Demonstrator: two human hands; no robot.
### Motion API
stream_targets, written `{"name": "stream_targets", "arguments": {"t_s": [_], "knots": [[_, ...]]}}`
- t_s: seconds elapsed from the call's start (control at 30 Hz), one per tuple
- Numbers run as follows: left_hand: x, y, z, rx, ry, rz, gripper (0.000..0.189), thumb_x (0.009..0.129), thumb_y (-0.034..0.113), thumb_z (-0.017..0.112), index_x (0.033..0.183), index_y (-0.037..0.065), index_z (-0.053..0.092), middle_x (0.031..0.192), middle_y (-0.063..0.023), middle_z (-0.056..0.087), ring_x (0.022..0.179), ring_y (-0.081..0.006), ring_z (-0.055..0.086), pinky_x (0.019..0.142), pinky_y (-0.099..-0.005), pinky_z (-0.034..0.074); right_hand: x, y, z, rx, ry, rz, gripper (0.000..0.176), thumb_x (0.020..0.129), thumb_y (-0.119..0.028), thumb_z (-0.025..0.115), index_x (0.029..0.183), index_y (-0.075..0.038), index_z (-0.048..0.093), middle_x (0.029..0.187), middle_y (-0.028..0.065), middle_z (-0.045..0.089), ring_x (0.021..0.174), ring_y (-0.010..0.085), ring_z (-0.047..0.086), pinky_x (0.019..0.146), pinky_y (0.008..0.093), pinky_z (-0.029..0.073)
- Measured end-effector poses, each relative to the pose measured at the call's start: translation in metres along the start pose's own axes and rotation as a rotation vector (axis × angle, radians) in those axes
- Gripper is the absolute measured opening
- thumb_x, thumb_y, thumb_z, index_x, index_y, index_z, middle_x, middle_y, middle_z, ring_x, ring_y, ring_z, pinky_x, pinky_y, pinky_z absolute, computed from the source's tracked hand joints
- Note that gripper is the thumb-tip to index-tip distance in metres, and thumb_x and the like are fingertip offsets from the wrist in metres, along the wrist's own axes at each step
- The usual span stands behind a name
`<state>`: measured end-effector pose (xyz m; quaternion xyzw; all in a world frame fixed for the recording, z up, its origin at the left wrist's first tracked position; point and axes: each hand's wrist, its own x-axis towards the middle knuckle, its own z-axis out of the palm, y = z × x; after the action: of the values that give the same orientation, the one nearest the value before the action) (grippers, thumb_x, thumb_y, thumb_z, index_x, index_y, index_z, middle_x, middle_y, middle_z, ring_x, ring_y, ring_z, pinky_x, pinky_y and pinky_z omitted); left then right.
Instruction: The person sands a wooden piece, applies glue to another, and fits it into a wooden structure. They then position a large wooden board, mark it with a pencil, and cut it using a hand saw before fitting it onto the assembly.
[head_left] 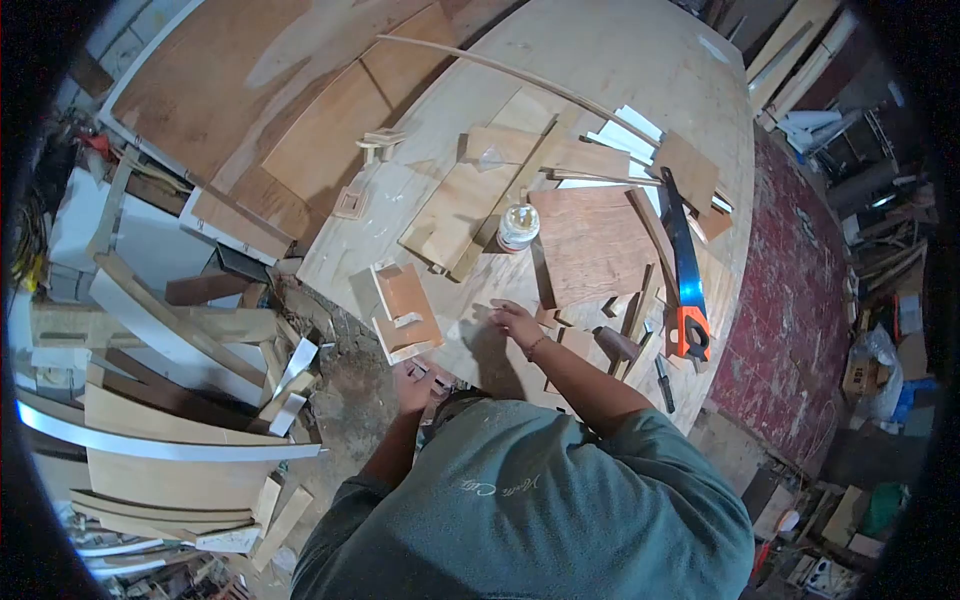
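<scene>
At the table's near left edge is a small open wooden box [418, 310] with pale edges and a brown inner panel. My left hand [413, 383] grips its lower end; some of the fingers are hidden. To the right, my right hand [515, 325] hovers over the plywood tabletop [480, 290], fingers apart and holding nothing, casting a shadow. A white glue jar [518, 230] stands upright beyond it. A square plywood panel [593, 245] lies close by on the right.
A handsaw with orange handle [692, 330], a dark conical object [615, 343] and a chisel-like tool [664, 385] lie on the right. Wooden strips [515, 195] and a small square frame [349, 203] lie farther back. Curved wood offcuts [180, 420] crowd the left floor.
</scene>
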<state>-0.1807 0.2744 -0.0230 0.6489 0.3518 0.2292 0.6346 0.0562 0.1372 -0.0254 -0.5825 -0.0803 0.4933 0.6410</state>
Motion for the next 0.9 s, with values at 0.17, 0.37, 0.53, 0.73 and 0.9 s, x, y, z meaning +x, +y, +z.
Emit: {"name": "stream_targets", "arguments": {"t_s": [0.17, 0.37, 0.53, 0.73, 0.9], "knots": [[0.007, -0.016, 0.001, 0.172, 0.009, -0.013, 0.035, 0.070, 0.004, 0.070, 0.098, 0.003, 0.049, 0.084, -0.0053, 0.055, 0.075, -0.0145, 0.056, 0.065, -0.0290, 0.047, -0.061, -0.015, -0.035, 0.028, 0.220, 0.011, 0.038, 0.085, -0.016, 0.055, 0.122, -0.008, 0.051, 0.097, 0.0008, 0.062, 0.083, 0.0114, 0.058, 0.075, 0.0271, 0.044], [0.005, 0.006, 0.021, 0.205, 0.157, 0.148, 0.037, 0.063, 0.002, 0.070, 0.094, 0.003, 0.049, 0.079, -0.0033, 0.054, 0.071, -0.0161, 0.054, 0.066, -0.0301, 0.045, -0.103, -0.013, -0.073, 0.080, 0.520, -0.179, 0.030, 0.085, -0.011, 0.055, 0.114, -0.001, 0.055, 0.090, 0.0004, 0.059, 0.074, 0.0081, 0.052, 0.068, 0.0227, 0.041], [-0.001, -0.047, 0.007, 0.358, 0.109, -0.035, 0.028, 0.065, 0.007, 0.068, 0.090, 0.000, 0.057, 0.074, -0.0032, 0.056, 0.069, -0.0172, 0.055, 0.064, -0.0290, 0.044, -0.093, -0.002, -0.123, 0.031, 0.755, -0.327, 0.027, 0.083, -0.006, 0.058, 0.110, 0.001, 0.057, 0.096, 0.0056, 0.061, 0.088, 0.0138, 0.057, 0.080, 0.0248, 0.044], [-0.012, 0.017, 0.051, 0.210, -0.322, -0.544, 0.019, 0.079, 0.019, 0.065, 0.082, 0.001, 0.061, 0.066, -0.0038, 0.057, 0.055, -0.0106, 0.053, 0.051, -0.0230, 0.043, -0.066, -0.042, -0.146, -0.083, 0.763, -0.408, 0.026, 0.084, -0.012, 0.059, 0.108, -0.002, 0.058, 0.093, 0.0033, 0.061, 0.085, 0.0120, 0.057, 0.074, 0.0248, 0.045], [-0.002, 0.028, 0.087, 0.207, -0.368, -0.481, 0.019, 0.079, 0.018, 0.065, 0.087, 0.001, 0.060, 0.070, -0.0034, 0.058, 0.060, -0.0106, 0.054, 0.054, -0.0237, 0.043, -0.018, -0.087, -0.163, -0.420, 0.768, -0.478, 0.032, 0.079, -0.015, 0.064, 0.107, -0.001, 0.060, 0.098, 0.0095, 0.063, 0.091, 0.0180, 0.059, 0.082, 0.0290, 0.047]]}}
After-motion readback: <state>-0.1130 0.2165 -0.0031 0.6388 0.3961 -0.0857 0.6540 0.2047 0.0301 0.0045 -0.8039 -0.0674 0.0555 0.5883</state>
